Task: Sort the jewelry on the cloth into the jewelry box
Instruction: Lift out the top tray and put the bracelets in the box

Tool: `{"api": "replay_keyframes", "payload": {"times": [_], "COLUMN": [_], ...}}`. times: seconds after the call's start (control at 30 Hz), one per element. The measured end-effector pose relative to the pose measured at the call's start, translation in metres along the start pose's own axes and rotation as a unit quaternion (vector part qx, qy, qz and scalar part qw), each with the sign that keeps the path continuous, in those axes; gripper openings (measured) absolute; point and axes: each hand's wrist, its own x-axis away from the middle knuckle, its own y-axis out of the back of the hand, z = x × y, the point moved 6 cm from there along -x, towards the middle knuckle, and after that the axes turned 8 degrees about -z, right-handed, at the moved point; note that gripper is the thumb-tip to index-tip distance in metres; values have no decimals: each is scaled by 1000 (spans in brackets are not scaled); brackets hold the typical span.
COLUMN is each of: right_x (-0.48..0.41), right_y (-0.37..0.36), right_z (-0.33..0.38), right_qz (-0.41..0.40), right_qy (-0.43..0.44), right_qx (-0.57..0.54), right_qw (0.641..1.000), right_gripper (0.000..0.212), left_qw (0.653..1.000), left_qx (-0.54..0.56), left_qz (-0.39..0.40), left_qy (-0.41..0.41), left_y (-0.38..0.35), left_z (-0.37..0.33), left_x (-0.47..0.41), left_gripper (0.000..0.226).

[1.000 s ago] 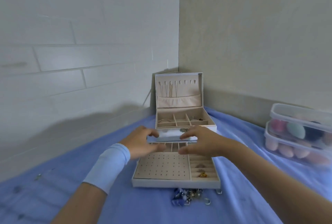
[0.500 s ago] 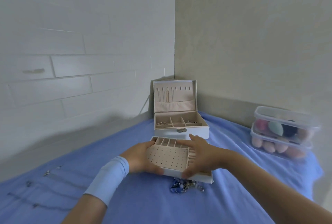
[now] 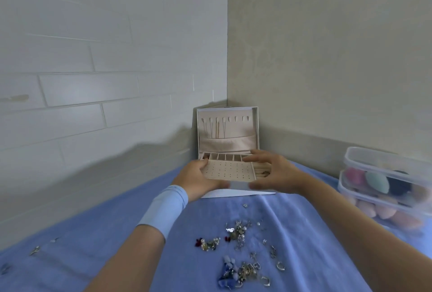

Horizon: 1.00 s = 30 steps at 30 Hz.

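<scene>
- Background: two walls meet in a corner, a white wall (image 3: 93,69) with brick-like joints on the left and a plain beige wall (image 3: 327,57) on the right.
- Surface: a blue cloth (image 3: 105,256) covers the whole working area up to both walls.
- The jewelry box (image 3: 228,128) stands in the corner, its lid upright. The lid lining shows a row of hooks above a fabric pocket.
- At the right edge, two clear lidded containers (image 3: 385,174) are stacked, filled with coloured sponge-like pieces.
- The insert tray (image 3: 228,171), beige with a dotted panel and small compartments, is held level in front of the lid, over the box base. Whether it touches the base cannot be told.
- The left hand (image 3: 198,179) grips the tray's left end, thumb on top and fingers curled beneath. A light blue wristband (image 3: 163,209) circles that wrist.
- The right hand (image 3: 275,172) pinches the tray's right end, fingers spread across the top and thumb at the front edge.
- Loose jewelry (image 3: 238,245) lies scattered on the cloth, nearer the viewer than the box and between the forearms.
- A few stray pieces (image 3: 35,250) lie well apart at the far left.
</scene>
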Motion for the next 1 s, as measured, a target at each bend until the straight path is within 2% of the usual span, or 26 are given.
{"api": "replay_keyframes", "payload": {"times": [0.1,0.2,0.37,0.57,0.73,0.9,1.0], "right_x": [-19,-36,-61,-70,-70,-66,-60], "right_y": [-4,-10,-20,-32,-43,-43,-47], "right_z": [-18,-30,-44,-56,-56,-31,9], "right_qz": [-1,-4,-4,20,53,43,28], "right_qy": [-6,-5,-2,5,16,20,59], "right_qx": [-11,-12,-22,19,59,173,189], "right_qw": [1000,1000,1000,1000,997,984,980], "right_gripper": [64,60,52,48,41,45,42], "left_qw": [1000,999,999,998,994,995,995], "left_qx": [-1,-20,-35,-59,-106,-93,-96], "left_qz": [7,-10,-21,-12,13,6,-11], "left_qy": [20,33,30,35,27,29,19], "left_y": [-11,-19,-28,-39,-45,-43,-26], "left_z": [5,14,23,30,30,27,25], "left_x": [-16,-31,-52,-68,-72,-64,-54], "left_gripper": [107,116,104,102,92,91,79]}}
